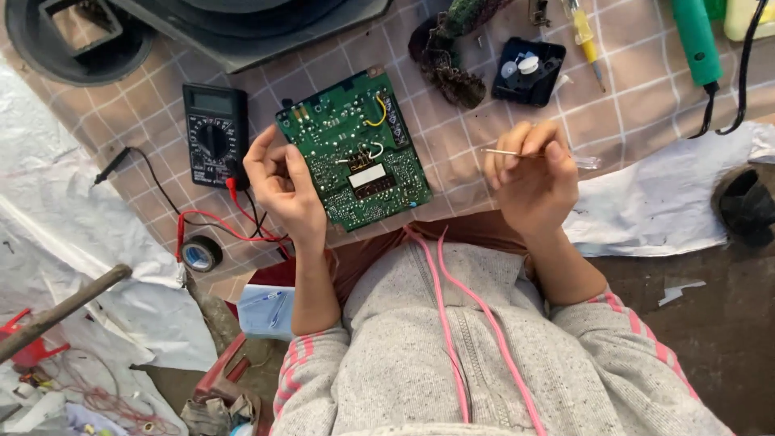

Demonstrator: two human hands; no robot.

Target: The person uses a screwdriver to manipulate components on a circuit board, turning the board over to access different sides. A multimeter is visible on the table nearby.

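A green circuit board (355, 147) with yellow and white wires lies tilted on the checked cloth in front of me. My left hand (281, 187) grips its left edge, thumb and fingers curled against the board. To the right, my right hand (531, 179) is closed around a thin tool with a clear handle (588, 162) and a slim metal tip (500, 152) pointing left, held above the cloth, apart from the board.
A black multimeter (215, 133) with red and black leads (234, 226) sits left of the board. A tape roll (200, 253), black plastic part (529, 71), yellow screwdriver (584, 36), green soldering iron (696, 40), dark rag (448, 56) and white paper (662, 202) surround it.
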